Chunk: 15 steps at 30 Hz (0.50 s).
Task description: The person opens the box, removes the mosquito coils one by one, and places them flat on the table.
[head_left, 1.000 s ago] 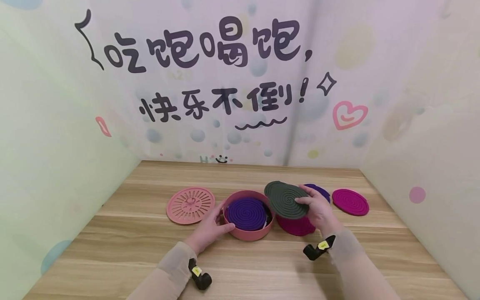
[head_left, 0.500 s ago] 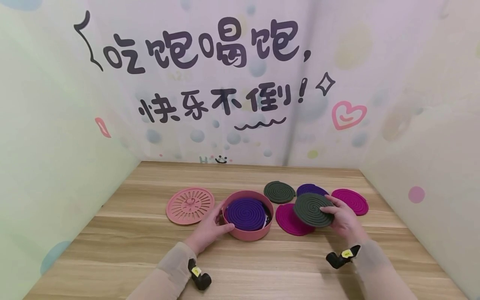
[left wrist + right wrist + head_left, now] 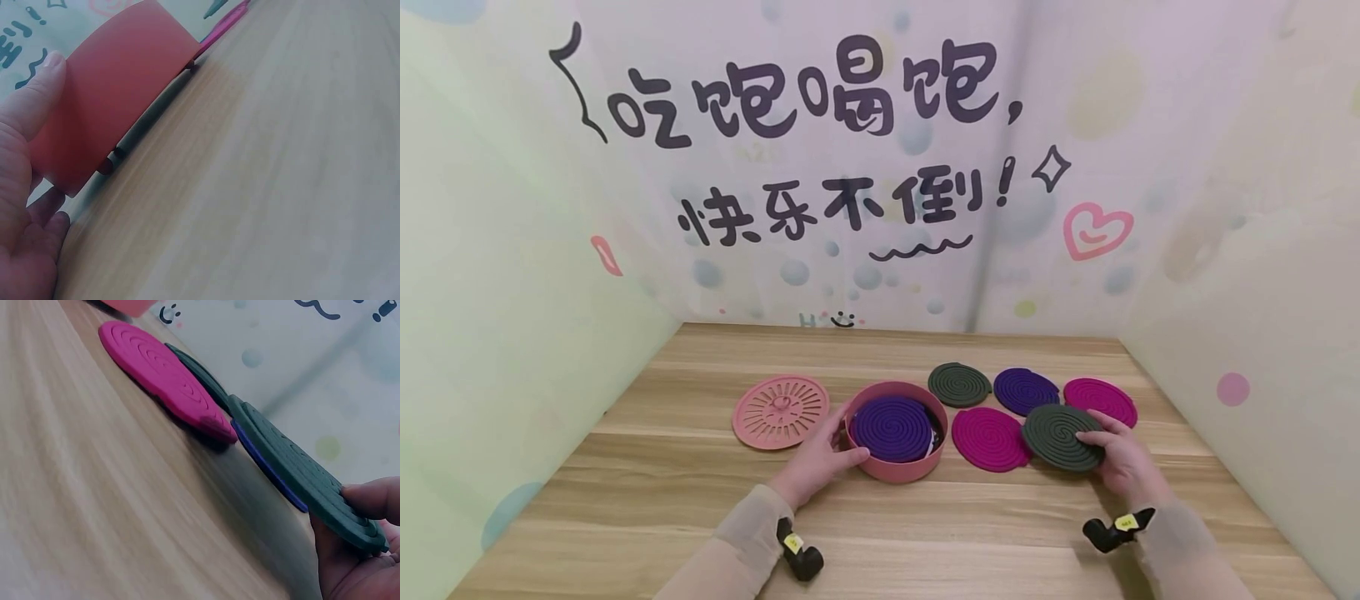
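In the head view my left hand [image 3: 817, 463] grips the left side of a round pink mosquito coil box [image 3: 901, 474]. A purple mosquito coil [image 3: 891, 428] lies inside it. The left wrist view shows my thumb [image 3: 39, 94] against the box wall [image 3: 119, 81]. My right hand [image 3: 1124, 460] pinches a dark green mosquito coil [image 3: 1057, 437] by its right edge, thumb on top. In the right wrist view this green coil [image 3: 294, 462] is tilted above the table, with a magenta coil [image 3: 164, 376] lying beyond it.
Left of the box lies its slotted pink lid [image 3: 775, 425]. Right of the box lie a green coil [image 3: 958, 384], a purple coil [image 3: 1024, 390], a magenta coil [image 3: 988, 437] and another magenta coil [image 3: 1097, 398]. Walls border the wooden table [image 3: 880, 542].
My right hand has moved right and nearer with the green coil, away from the box and past the near magenta coil. The left hand stays on the box.
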Motion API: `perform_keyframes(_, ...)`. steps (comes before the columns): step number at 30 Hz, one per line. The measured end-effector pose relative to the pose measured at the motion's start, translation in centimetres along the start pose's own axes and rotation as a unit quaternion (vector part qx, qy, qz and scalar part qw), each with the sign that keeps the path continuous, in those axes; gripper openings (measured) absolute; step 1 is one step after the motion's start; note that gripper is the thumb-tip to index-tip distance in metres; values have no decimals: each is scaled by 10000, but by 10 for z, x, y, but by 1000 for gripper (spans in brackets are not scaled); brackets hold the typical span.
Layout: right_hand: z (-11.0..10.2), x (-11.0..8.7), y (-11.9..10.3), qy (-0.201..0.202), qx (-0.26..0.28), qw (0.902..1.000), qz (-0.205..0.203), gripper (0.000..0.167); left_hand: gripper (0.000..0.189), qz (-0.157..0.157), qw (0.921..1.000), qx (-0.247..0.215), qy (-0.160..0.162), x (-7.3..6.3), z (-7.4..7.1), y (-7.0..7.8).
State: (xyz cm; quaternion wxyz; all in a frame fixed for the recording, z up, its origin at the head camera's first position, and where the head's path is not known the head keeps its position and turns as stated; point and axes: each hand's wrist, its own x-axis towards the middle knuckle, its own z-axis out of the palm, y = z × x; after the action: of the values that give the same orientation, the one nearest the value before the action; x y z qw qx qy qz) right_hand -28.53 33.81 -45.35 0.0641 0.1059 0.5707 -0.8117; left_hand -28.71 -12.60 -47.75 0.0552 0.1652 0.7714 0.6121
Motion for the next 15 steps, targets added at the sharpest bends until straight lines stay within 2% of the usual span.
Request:
perform_keyframes(5, -10, -2, 2, 118, -118, 9998, 125, 44, 84, 45, 9999, -108, -14, 0, 1, 2)
perform_keyframes(13, -18, -5, 4, 196, -358, 9990, 174, 65, 84, 14, 9999, -115, 20, 1, 1, 0)
perform_keyframes(15, -18, -6, 4, 201, -378, 9990, 161, 65, 85, 19, 9999, -104, 20, 1, 1, 0)
